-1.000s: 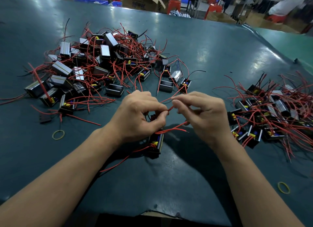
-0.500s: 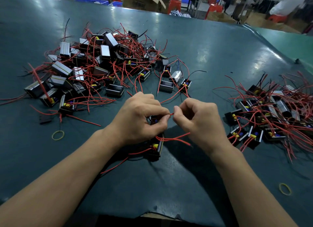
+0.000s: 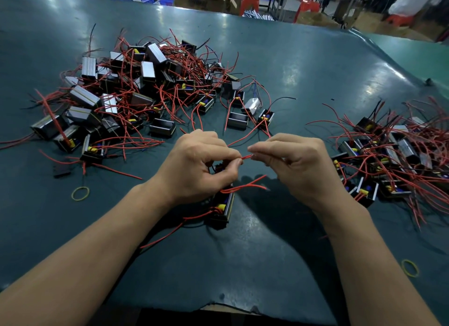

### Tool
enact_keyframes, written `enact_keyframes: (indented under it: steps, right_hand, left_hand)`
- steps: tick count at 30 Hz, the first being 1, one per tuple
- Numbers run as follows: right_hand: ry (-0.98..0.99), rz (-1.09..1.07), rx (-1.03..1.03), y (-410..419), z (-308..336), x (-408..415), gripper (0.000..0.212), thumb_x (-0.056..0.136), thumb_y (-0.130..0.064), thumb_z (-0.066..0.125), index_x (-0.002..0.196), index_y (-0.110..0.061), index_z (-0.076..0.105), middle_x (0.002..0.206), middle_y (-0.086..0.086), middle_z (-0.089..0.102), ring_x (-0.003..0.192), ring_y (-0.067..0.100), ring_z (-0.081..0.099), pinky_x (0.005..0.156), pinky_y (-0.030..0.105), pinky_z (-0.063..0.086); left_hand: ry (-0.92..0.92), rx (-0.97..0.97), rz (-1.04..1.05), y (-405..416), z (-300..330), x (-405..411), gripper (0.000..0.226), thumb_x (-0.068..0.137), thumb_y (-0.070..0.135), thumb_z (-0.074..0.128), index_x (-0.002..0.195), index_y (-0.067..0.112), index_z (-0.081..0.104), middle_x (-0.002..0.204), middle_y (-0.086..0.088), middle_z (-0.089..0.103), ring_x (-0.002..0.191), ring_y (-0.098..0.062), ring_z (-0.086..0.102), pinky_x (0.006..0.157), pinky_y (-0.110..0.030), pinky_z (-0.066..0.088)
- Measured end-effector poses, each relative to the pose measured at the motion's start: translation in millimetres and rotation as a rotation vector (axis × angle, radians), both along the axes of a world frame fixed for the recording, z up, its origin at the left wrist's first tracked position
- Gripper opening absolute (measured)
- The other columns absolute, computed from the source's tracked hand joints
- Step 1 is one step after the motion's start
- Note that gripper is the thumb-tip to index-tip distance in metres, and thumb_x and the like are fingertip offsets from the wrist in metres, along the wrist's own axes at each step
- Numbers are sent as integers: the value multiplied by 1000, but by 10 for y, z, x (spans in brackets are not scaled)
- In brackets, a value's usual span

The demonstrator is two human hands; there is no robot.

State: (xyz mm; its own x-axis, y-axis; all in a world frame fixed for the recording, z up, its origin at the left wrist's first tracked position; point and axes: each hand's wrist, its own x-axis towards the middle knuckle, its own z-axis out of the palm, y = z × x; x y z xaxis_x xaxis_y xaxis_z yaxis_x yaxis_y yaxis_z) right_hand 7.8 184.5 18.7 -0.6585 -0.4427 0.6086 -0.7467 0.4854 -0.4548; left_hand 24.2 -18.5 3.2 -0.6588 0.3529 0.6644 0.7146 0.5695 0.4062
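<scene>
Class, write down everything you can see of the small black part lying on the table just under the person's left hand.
The black part is a small boxy block, plastic-looking, with a silvery metal edge and a yellow piece inside. It lies tilted on the dark green table, its far end hidden under the left hand. Thin red leads run out of it, to the right and toward the person. Above it, the left hand and right hand pinch a red wire.
</scene>
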Motion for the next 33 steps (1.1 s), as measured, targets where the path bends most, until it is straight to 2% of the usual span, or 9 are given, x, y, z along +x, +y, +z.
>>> enact_keyframes:
  steps: [9, 13, 16, 18, 21, 22, 25, 28, 33]
  right_hand:
    - [-592, 115, -216, -97, 97, 149, 25, 96, -8, 58, 73, -15, 65, 53, -1, 55, 42, 2, 48, 45, 12, 37]
    - [-1266, -25, -547, -178, 111, 123, 38, 84, -14, 50, 46, -17, 51, 38, -2, 34, 31, 9, 27, 32, 16, 20]
    - [-1720, 162, -816, -192, 139, 90, 30, 77, -18, 42, 46, -18, 43, 35, -8, 27, 29, 3, 14, 25, 14, 9]
    - [-1636, 143, -847, -182, 106, 75, 33, 84, -18, 47, 51, -16, 47, 37, -6, 29, 30, 4, 19, 27, 16, 12]
    - [-885, -87, -472, -192, 64, 130, 23, 96, -25, 58, 76, -15, 61, 54, 0, 49, 41, 10, 41, 38, 20, 31]
    - [-771, -77, -436, -191, 62, 131, 15, 92, -31, 61, 89, -16, 62, 65, 1, 56, 47, 11, 48, 42, 23, 38]
    - [-645, 50, -341, -135, 29, 105, 31, 82, -23, 71, 111, -23, 61, 90, -1, 63, 60, 14, 59, 51, 28, 51]
    - [-415, -14, -212, -142, 14, 100, 23, 83, 4, 70, 98, -13, 73, 81, -8, 68, 58, 5, 57, 58, 12, 45]
    - [-420, -6, -216, -88, 0, 89, 15, 87, -2, 67, 95, -12, 75, 69, -5, 65, 54, 1, 54, 56, 7, 37]
  left_hand:
    - [6, 2, -20, 1, 22, 20, 9, 81, 8, 70, 76, 4, 76, 62, -5, 65, 54, -26, 51, 56, -41, 42]
    - [90, -71, -8, 37, 33, 22, 12, 82, 10, 70, 72, 7, 75, 60, -2, 63, 56, -23, 49, 58, -40, 40]
    - [154, -110, 33, 89, 9, 20, 13, 83, 11, 69, 70, 8, 74, 59, -1, 62, 56, -24, 49, 58, -41, 39]
    - [145, -67, 66, 108, -19, 15, 13, 82, 9, 69, 71, 6, 74, 59, -2, 62, 56, -22, 48, 57, -42, 39]
    - [108, 17, 110, 83, -27, 19, 9, 81, 7, 69, 75, 6, 76, 62, 0, 66, 55, -20, 49, 58, -42, 41]
    - [102, 34, 117, 71, -17, 16, 9, 81, 7, 70, 75, 6, 76, 64, 0, 68, 55, -21, 52, 59, -42, 42]
    - [105, 31, 122, 38, -10, -2, 8, 81, 7, 70, 75, 6, 76, 65, -1, 68, 55, -23, 53, 60, -43, 42]
    - [117, 0, 116, 59, -29, 3, 9, 81, 8, 69, 76, 7, 76, 63, 0, 67, 55, -23, 51, 58, -43, 41]
    - [145, -49, 84, 51, -32, -16, 11, 83, 11, 68, 76, 9, 76, 62, 1, 65, 56, -21, 48, 57, -42, 39]
